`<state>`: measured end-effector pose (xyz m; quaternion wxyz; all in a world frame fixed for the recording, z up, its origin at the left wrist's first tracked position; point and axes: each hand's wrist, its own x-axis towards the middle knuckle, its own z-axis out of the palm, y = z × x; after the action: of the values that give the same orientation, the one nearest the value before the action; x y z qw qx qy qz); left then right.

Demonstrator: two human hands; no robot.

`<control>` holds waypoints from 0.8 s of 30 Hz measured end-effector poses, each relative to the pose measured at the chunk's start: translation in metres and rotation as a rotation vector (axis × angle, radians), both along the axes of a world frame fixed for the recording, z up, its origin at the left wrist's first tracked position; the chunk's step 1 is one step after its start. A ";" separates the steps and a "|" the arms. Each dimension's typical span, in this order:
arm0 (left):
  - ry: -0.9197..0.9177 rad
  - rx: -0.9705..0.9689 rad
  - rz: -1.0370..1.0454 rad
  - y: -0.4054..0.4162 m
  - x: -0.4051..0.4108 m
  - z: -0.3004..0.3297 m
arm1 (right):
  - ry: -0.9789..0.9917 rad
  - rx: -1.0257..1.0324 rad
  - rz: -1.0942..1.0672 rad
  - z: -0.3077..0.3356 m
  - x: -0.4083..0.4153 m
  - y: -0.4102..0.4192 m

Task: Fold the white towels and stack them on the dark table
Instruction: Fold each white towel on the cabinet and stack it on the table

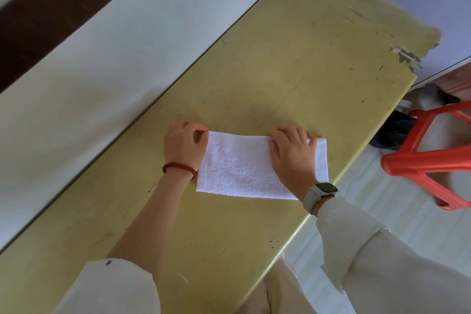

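One white towel [237, 166] is seen, already folded into a flat rectangle, lying on the yellowish table [293, 58] close to its near edge, with one corner almost at that edge. Its far left corner is pinched between thumb and fingertips of the left hand [184, 146], the fingers curled nearly closed on the cloth. The right hand [293, 153] is laid palm down on the right part of the towel, fingers spread and fairly flat, pressing rather than gripping; whether an edge is caught under the fingertips cannot be told. No stack of folded towels and no dark table are shown, so the placing spot is not known. If the next fold is started with the corners unmatched, a skewed fold is likely, and the loosely pinched corner could slip free. A pull toward the body could drag the towel over the near edge, where little margin is left. Plenty of bare tabletop is open beyond and to both sides, whereas a red stool [428, 155] stands close off the right.
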<state>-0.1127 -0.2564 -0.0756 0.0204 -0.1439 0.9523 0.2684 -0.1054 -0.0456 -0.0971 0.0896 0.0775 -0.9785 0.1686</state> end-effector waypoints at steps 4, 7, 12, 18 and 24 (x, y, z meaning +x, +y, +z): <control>0.113 -0.211 -0.103 0.012 0.010 -0.002 | -0.039 -0.007 -0.142 0.001 0.005 0.037; 0.148 -0.283 -0.306 0.030 0.018 -0.002 | -0.082 -0.040 -0.199 0.002 0.007 0.057; -0.005 -0.341 -0.482 0.058 0.035 -0.016 | -0.152 -0.143 -0.200 0.004 0.007 0.067; -0.065 -0.426 -0.464 0.057 0.039 -0.026 | -0.140 -0.180 -0.162 0.005 0.002 0.070; -0.069 -0.450 -0.441 0.058 0.039 -0.027 | -0.171 -0.118 -0.140 0.010 -0.005 0.075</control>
<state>-0.0740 -0.1987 -0.1023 0.0784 0.0562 0.9947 0.0352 -0.1104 0.0292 -0.0872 0.0217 -0.0109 -0.9740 0.2251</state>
